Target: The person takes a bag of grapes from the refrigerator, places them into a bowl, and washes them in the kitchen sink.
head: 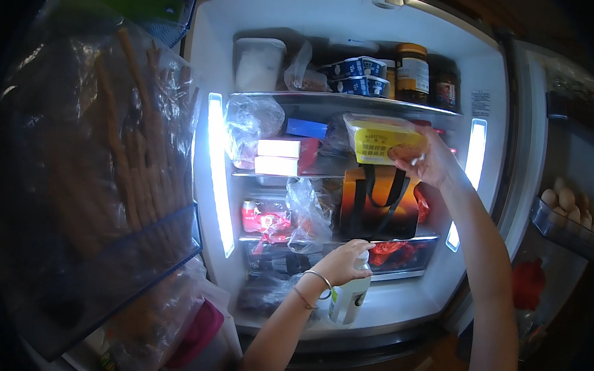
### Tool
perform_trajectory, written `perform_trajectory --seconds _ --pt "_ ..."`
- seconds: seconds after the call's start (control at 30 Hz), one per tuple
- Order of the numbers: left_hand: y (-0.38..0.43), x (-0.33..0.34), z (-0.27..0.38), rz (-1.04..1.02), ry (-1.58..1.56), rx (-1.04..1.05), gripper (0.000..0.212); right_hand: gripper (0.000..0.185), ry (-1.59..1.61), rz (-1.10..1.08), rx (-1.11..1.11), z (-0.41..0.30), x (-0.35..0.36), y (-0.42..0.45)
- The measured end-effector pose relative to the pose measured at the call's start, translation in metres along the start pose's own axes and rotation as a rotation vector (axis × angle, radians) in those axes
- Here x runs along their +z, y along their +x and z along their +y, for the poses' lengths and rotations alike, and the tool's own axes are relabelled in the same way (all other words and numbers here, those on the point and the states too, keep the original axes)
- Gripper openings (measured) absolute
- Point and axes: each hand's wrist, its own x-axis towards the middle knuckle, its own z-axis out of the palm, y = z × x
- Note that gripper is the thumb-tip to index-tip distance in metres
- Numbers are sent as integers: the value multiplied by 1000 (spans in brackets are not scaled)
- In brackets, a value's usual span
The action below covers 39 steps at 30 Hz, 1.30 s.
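My right hand (424,155) grips the right end of a clear plastic food tub with a yellow label (378,142), at the second shelf of an open refrigerator. Below the tub stands an orange and black bag with dark handles (379,216). My left hand (343,265), with a bangle at the wrist, is closed around the upper part of a pale bottle with a white cap (348,301), low in the refrigerator near its front edge. Left of the tub are white and red boxes (278,156) and a blue box (306,128).
The top shelf (333,99) holds a white container (260,66), stacked blue-labelled cups (357,77) and jars (412,75). The left door bears long roots in a plastic bag (141,150); the right door holds several eggs (566,202). Plastic bags (308,217) lie on lower shelves.
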Motion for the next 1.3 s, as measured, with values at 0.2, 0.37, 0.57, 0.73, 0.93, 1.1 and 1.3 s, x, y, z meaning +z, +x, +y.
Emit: perform_trajectory --seconds 0.2,0.37,0.57,0.73,0.93,1.1,1.3 --pt "-2 3 2 40 39 8 69 44 -141 125 -4 -12 36 23" --pt "-3 -1 -3 -2 67 -38 68 49 -138 86 82 -17 51 32" --pt "2 0 -1 -20 -41 -33 73 48 -25 222 127 22 57 72" --pt "0 5 4 166 -112 -186 79 37 100 253 231 58 44 100" --pt "-3 46 -4 458 -493 -295 48 59 -442 232 85 57 49 116" --pt "-18 55 5 608 -465 -230 40 44 -1126 248 -745 34 35 67" --pt "-16 52 -9 595 -520 -280 28 47 -756 387 -890 46 -72 1"
